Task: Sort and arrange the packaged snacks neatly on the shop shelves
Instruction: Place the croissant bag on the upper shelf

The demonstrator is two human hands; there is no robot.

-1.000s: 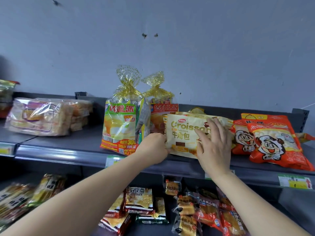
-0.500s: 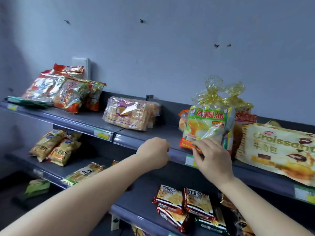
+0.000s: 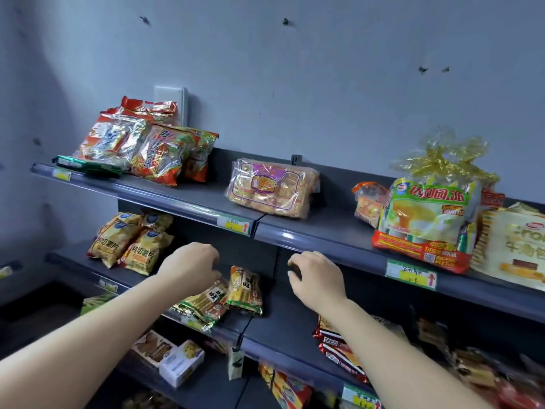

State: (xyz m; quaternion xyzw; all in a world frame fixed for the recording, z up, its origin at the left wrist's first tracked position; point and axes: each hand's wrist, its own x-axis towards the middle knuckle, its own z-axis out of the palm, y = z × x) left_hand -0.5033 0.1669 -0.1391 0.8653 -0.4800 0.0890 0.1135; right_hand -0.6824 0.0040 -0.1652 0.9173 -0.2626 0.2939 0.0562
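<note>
- Plainly, both hands hang in front of the shelving and neither one grips a package.
- The left hand (image 3: 188, 267) is curled into a loose fist with nothing in it. It sits in front of the middle shelf (image 3: 283, 317), just above the stick-snack packs (image 3: 244, 287); whether it touches them cannot be told.
- The right hand (image 3: 315, 278) has its fingers half bent and relaxed, palm down and empty, just below the front rim of the top shelf (image 3: 295, 236).
- On the top shelf at the right stands the green pie bag (image 3: 424, 222), upright, tied with a gold bow, and the pale croissant bag (image 3: 513, 249) leans just beside it at the picture's edge.
- A clear pack of cakes (image 3: 272, 187) lies alone near the middle of that shelf, well apart from the green bag.
- At the far left of it, red and silver cracker bags (image 3: 141, 146) are piled against each other.
- Yellow crisp bags (image 3: 129, 240) stand at the left of the middle shelf, near the left hand.
- Below the right forearm, red packs (image 3: 339, 346) are stacked on that shelf.
- A white box (image 3: 181, 361) sits on the lowest shelf in view.
</note>
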